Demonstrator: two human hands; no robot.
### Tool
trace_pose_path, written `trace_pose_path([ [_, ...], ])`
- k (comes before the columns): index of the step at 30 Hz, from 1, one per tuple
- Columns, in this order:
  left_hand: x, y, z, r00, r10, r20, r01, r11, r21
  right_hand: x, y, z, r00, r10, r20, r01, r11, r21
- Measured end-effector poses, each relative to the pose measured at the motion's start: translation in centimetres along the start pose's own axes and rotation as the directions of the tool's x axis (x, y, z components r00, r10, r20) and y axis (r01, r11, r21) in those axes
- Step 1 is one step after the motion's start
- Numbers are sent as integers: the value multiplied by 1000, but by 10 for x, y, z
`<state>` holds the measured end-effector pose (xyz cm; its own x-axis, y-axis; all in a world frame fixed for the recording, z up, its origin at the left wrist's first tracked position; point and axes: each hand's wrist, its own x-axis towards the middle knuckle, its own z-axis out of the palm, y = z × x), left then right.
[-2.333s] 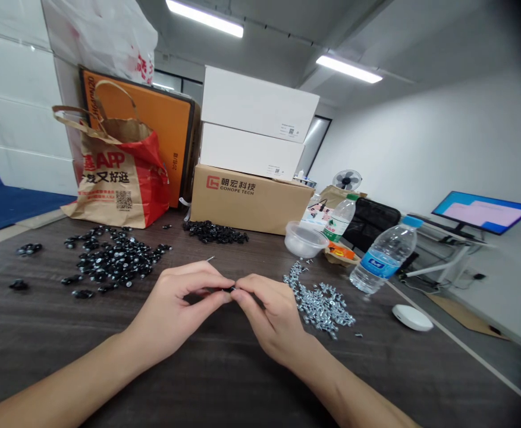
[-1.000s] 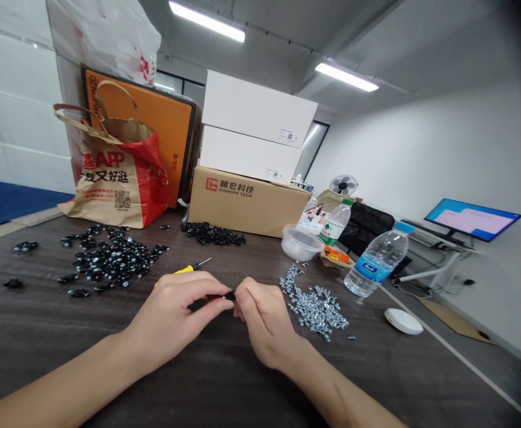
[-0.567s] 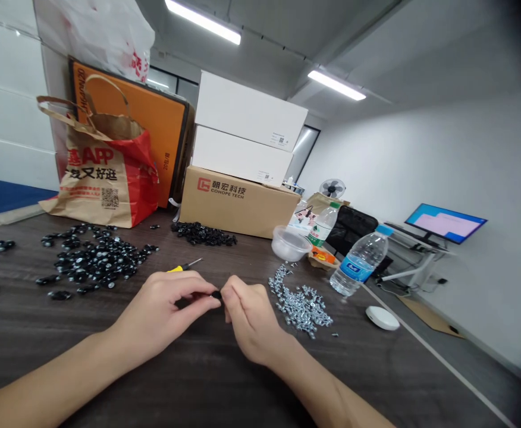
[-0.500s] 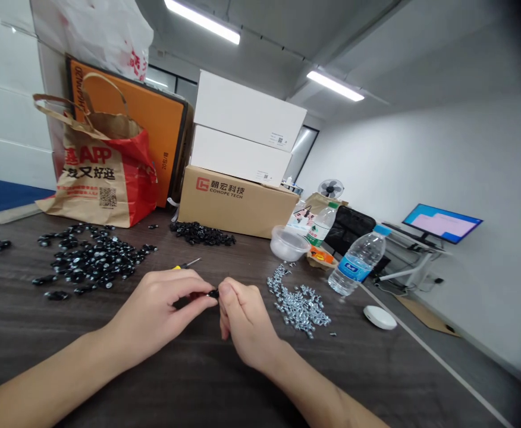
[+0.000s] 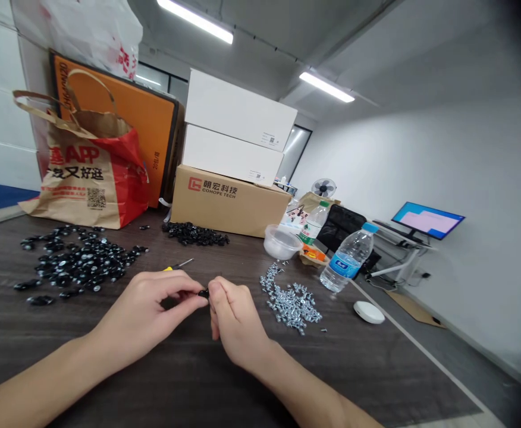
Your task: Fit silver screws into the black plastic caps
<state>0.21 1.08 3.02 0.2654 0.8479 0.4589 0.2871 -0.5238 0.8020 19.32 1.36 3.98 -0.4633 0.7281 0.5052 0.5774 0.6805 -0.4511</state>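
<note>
My left hand (image 5: 151,306) is closed in a pinch, with a small black plastic part (image 5: 204,293) between thumb and forefinger. My right hand (image 5: 238,321) is closed right against that part, thumb on top; whatever its fingers hold is hidden. Behind my left hand lies a screwdriver (image 5: 182,263) with a yellow handle, partly covered by the hand. To the left spreads a pile of black parts with shiny metal centres (image 5: 82,261). Farther back is a heap of plain black parts (image 5: 193,234). Right of my hands lie many loose silver screws (image 5: 294,304).
A cardboard box (image 5: 229,205) under white boxes (image 5: 238,113) stands at the back, beside a paper bag (image 5: 82,178). Toward the right are a plastic tub (image 5: 282,244), a water bottle (image 5: 346,261) and a white rounded device (image 5: 369,312) near the table edge.
The whole view has shifted, so the things and hands appear slightly farther left. Both hands keep the same pinch around the black part.
</note>
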Motion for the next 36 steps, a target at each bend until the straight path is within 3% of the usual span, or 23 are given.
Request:
trace_pose_path([
  [6, 5, -5, 0, 999, -15, 47, 17, 999, -36, 0, 1, -9, 999, -36, 24, 35, 998, 55],
  [13, 0, 3, -4, 990, 138, -32, -135, 986, 93, -4, -3, 3, 997, 66, 49, -74, 981, 181],
  [19, 4, 0, -4, 997, 65, 52, -67, 997, 39, -2, -1, -5, 997, 70, 17, -72, 980, 183],
  [27, 1, 1, -4, 994, 105, 2, -105, 992, 77, -5, -7, 10, 985, 166, 37, -169, 940, 295],
  [32, 5, -4, -1, 997, 26, 75, -27, 1000, 10, -3, -4, 0, 994, 106, 8, -105, 962, 251],
  [36, 3, -3, 0, 995, 89, 37, -92, 992, 87, -5, -8, 0, 993, 118, 16, -118, 955, 271],
])
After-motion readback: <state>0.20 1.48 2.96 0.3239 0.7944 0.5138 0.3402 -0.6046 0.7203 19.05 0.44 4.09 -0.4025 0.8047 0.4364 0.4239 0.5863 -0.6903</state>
